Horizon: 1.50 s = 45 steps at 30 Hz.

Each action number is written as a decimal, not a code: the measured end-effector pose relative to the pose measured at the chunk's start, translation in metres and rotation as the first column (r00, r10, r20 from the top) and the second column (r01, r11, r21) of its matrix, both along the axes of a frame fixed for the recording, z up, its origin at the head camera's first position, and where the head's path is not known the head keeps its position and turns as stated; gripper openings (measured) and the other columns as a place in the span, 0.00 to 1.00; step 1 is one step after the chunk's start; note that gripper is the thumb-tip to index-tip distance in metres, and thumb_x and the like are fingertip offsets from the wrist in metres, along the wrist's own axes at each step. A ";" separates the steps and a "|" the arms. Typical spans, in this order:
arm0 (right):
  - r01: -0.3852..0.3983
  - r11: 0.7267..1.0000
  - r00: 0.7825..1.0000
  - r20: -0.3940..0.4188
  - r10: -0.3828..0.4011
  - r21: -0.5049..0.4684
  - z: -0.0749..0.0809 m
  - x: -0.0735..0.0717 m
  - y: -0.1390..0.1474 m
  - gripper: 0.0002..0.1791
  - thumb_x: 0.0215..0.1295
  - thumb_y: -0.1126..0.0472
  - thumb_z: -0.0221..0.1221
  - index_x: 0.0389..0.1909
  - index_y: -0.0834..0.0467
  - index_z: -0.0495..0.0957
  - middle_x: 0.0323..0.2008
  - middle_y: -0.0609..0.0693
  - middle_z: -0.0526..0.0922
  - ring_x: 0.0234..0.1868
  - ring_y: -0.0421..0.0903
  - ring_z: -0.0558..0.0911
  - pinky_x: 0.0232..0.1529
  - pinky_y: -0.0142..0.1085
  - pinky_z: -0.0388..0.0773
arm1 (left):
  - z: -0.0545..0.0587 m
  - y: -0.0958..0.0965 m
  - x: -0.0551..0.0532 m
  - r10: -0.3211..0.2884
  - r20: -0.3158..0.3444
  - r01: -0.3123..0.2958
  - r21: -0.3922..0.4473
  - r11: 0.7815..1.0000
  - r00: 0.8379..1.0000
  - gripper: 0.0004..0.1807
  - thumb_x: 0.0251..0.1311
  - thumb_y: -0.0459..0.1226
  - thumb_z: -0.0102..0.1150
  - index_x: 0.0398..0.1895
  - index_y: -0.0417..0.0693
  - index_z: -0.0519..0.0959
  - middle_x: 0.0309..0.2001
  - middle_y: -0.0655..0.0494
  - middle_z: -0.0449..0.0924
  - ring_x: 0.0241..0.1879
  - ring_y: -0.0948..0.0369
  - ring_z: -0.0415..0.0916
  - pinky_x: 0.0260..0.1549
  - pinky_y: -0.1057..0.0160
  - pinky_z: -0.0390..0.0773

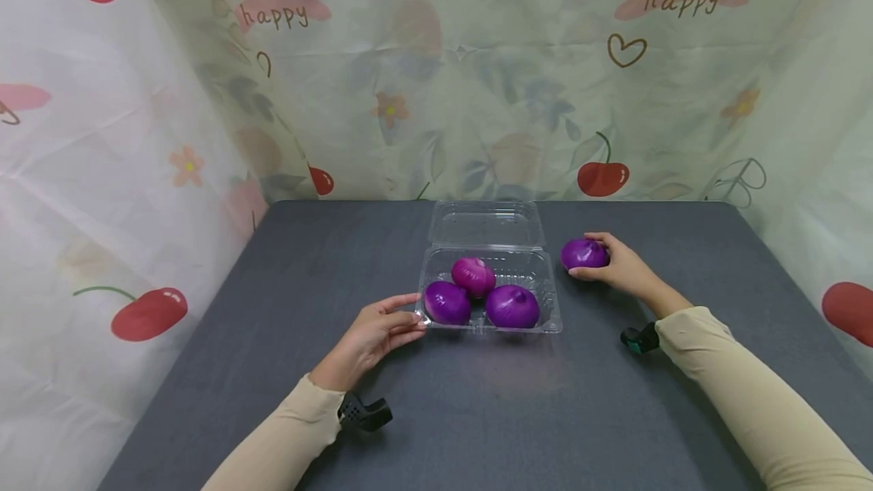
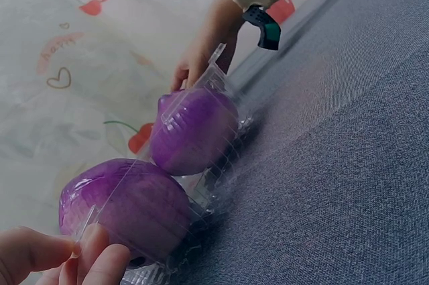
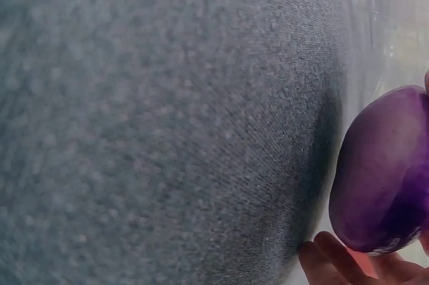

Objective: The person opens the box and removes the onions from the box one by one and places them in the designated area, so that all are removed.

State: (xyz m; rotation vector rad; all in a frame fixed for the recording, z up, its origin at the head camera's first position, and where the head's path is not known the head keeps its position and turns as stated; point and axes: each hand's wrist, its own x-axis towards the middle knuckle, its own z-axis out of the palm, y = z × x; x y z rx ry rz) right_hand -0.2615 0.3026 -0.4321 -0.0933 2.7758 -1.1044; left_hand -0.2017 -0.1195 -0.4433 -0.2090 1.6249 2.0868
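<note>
A clear plastic clamshell box (image 1: 557,313) lies on the table with its lid (image 1: 486,224) folded back. Inside are three purple onions: one at front left (image 1: 447,303), one at front right (image 1: 513,307) and one behind (image 1: 474,276). At the box's front left corner my left hand (image 1: 371,336) pinches the rim between thumb and fingers, as the left wrist view also shows. To the right of the box, my right hand (image 1: 624,267) grips another purple onion (image 1: 583,254). In the right wrist view this onion (image 3: 382,171) appears close beside the fingers (image 3: 328,261).
The dark grey cloth-covered table (image 1: 327,264) spreads around the box. Printed curtains (image 1: 450,82) hang behind it and at both sides. A black wrist device (image 1: 366,413) is worn on the left wrist, another (image 1: 639,339) on the right.
</note>
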 end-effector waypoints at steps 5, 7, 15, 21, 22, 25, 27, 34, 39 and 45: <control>-0.009 1.000 1.000 0.017 0.009 0.022 0.000 -0.001 -0.002 0.52 0.56 0.42 0.67 0.72 0.63 0.53 0.64 0.71 0.62 0.62 0.67 0.67 0.60 0.62 0.70 | 0.001 0.000 0.000 0.001 -0.003 -0.001 0.000 1.000 1.000 0.26 0.62 0.24 0.57 0.65 0.39 0.70 0.33 0.50 0.85 0.34 0.60 0.84 0.43 0.58 0.85; -0.012 0.999 1.000 0.021 0.011 0.029 0.000 -0.002 -0.002 0.52 0.56 0.42 0.67 0.72 0.63 0.53 0.64 0.71 0.62 0.61 0.67 0.67 0.59 0.61 0.71 | 0.001 -0.001 0.000 -0.002 -0.003 0.002 0.002 1.000 1.000 0.26 0.62 0.24 0.56 0.65 0.39 0.69 0.33 0.50 0.85 0.33 0.60 0.84 0.43 0.58 0.85; -0.042 0.999 0.999 0.021 0.042 0.034 0.001 -0.005 -0.002 0.52 0.56 0.42 0.67 0.71 0.65 0.52 0.64 0.72 0.62 0.62 0.67 0.67 0.60 0.62 0.70 | 0.002 -0.002 -0.001 -0.007 0.001 0.007 0.006 1.000 1.000 0.26 0.62 0.24 0.56 0.65 0.39 0.69 0.33 0.51 0.85 0.33 0.60 0.85 0.44 0.57 0.84; -0.045 0.998 0.999 0.027 0.044 0.034 0.002 -0.004 -0.001 0.52 0.56 0.42 0.67 0.72 0.64 0.52 0.64 0.72 0.61 0.62 0.68 0.66 0.59 0.62 0.71 | 0.001 -0.002 -0.001 -0.010 0.001 0.010 0.014 1.000 1.000 0.26 0.62 0.24 0.56 0.65 0.39 0.69 0.32 0.51 0.85 0.33 0.60 0.84 0.43 0.58 0.85; -0.045 0.998 0.999 0.029 0.044 0.034 0.002 -0.004 -0.001 0.52 0.56 0.42 0.67 0.72 0.64 0.52 0.64 0.72 0.61 0.62 0.68 0.66 0.59 0.62 0.71 | 0.001 -0.002 -0.001 -0.010 0.001 0.010 0.015 1.000 1.000 0.26 0.62 0.24 0.56 0.65 0.39 0.69 0.32 0.51 0.85 0.33 0.60 0.84 0.43 0.58 0.85; -0.043 0.998 0.999 0.026 0.042 0.034 0.002 -0.004 -0.002 0.52 0.56 0.42 0.67 0.72 0.64 0.52 0.64 0.72 0.61 0.62 0.67 0.66 0.60 0.63 0.70 | 0.001 -0.002 -0.001 -0.010 0.001 0.010 0.016 1.000 1.000 0.26 0.62 0.24 0.56 0.65 0.39 0.69 0.32 0.50 0.85 0.33 0.60 0.84 0.43 0.58 0.85; -0.042 0.998 0.999 0.025 0.041 0.036 0.001 -0.004 -0.002 0.52 0.56 0.42 0.67 0.71 0.65 0.52 0.64 0.72 0.61 0.62 0.67 0.66 0.61 0.63 0.69 | 0.001 -0.002 -0.001 -0.012 -0.001 0.012 0.016 1.000 1.000 0.26 0.62 0.24 0.56 0.65 0.39 0.69 0.33 0.50 0.85 0.34 0.60 0.84 0.44 0.57 0.84; -0.048 0.998 0.999 0.027 0.047 0.046 0.001 -0.003 -0.002 0.53 0.55 0.42 0.68 0.72 0.65 0.51 0.64 0.72 0.61 0.62 0.67 0.66 0.62 0.63 0.68 | 0.001 -0.001 0.000 -0.006 0.007 0.005 0.021 1.000 1.000 0.26 0.62 0.24 0.56 0.65 0.39 0.70 0.33 0.50 0.85 0.34 0.60 0.85 0.43 0.58 0.85; -0.066 0.997 0.997 0.030 0.064 0.049 0.001 -0.003 -0.001 0.54 0.56 0.43 0.67 0.73 0.65 0.50 0.65 0.73 0.60 0.63 0.67 0.66 0.62 0.63 0.67 | 0.001 -0.001 0.001 0.010 0.013 -0.010 0.016 1.000 1.000 0.25 0.62 0.25 0.57 0.63 0.40 0.71 0.34 0.49 0.85 0.33 0.59 0.85 0.44 0.56 0.84; -0.076 0.996 0.997 0.038 0.075 0.052 0.001 -0.003 -0.002 0.55 0.56 0.42 0.67 0.73 0.65 0.49 0.66 0.73 0.58 0.63 0.68 0.65 0.61 0.63 0.69 | 0.002 -0.001 0.001 0.003 0.018 -0.003 0.024 1.000 1.000 0.26 0.62 0.25 0.57 0.64 0.40 0.70 0.33 0.50 0.85 0.33 0.60 0.85 0.44 0.57 0.84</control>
